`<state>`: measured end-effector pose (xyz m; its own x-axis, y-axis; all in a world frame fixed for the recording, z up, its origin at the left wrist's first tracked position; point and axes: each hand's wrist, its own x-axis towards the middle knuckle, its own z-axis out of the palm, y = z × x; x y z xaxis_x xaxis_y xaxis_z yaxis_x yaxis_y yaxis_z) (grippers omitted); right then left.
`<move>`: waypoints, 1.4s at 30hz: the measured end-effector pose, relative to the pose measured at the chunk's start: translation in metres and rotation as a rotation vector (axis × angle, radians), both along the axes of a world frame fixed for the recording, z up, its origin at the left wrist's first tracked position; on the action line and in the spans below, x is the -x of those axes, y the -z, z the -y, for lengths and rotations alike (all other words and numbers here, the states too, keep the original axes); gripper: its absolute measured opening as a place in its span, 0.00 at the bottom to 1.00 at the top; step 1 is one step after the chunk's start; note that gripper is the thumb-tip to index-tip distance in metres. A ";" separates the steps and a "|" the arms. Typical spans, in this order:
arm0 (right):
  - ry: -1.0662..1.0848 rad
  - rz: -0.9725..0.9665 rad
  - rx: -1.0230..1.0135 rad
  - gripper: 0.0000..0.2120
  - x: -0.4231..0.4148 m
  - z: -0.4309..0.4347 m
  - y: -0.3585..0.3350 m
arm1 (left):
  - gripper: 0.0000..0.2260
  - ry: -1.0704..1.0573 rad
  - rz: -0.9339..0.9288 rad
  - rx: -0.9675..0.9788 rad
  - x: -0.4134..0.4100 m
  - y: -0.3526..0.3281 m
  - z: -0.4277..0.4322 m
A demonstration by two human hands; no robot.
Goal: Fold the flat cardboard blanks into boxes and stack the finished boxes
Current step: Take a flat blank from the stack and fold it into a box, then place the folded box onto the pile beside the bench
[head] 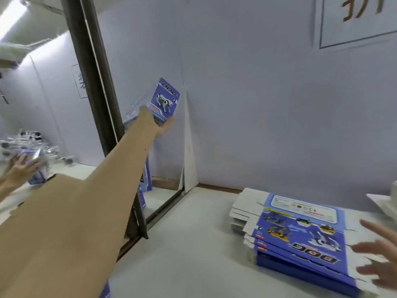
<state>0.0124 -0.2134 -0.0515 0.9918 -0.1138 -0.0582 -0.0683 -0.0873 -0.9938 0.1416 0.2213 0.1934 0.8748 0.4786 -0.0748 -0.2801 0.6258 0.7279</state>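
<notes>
The box (165, 100) at eleven o'clock and blanks (300, 231) at four looked glossy printed cardboard; the counter (193, 254) smooth, matt.

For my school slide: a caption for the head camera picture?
Left hand holds a folded DOG box; open right hand by flat blanks.

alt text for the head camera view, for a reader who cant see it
A person's left hand holds a folded blue box out at arm's length against a pale wall. Their right hand, fingers spread, is at the right end of a stack of flat blue blanks lying on a white table.
</notes>
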 end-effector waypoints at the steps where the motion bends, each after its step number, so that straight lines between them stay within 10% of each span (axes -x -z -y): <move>1: -0.068 0.028 0.020 0.15 0.001 0.010 -0.003 | 0.16 0.004 -0.017 -0.062 -0.005 -0.001 0.000; 5: -0.002 -0.007 0.166 0.15 0.005 0.022 -0.028 | 0.24 -0.035 0.193 -0.046 -0.010 0.010 0.006; 8: -0.044 -0.057 0.143 0.11 0.009 0.023 -0.033 | 0.26 -0.054 0.045 -0.444 -0.007 0.047 0.016; 13: -0.108 0.103 0.451 0.06 0.019 0.014 -0.018 | 0.10 0.586 -0.279 -1.002 -0.002 0.145 0.084; 23: -0.205 0.122 0.999 0.21 0.015 0.011 0.010 | 0.27 0.560 0.376 -2.228 0.074 0.273 0.215; 29: -0.202 0.109 0.952 0.18 0.018 0.021 -0.009 | 0.19 0.114 0.831 -2.217 0.090 0.273 0.212; 35: 0.095 0.442 0.521 0.08 0.027 0.041 -0.049 | 0.17 0.368 0.570 -2.338 0.084 0.246 0.195; 42: 0.197 0.494 0.403 0.10 0.029 0.049 -0.057 | 0.10 0.082 0.910 -2.275 0.108 0.235 0.206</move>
<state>-0.0170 -0.2629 0.0056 0.8492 -0.2138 0.4829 0.3341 -0.4907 -0.8047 0.0339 0.0154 -0.0415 0.3994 -0.7623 0.5094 -0.7919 -0.5668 -0.2274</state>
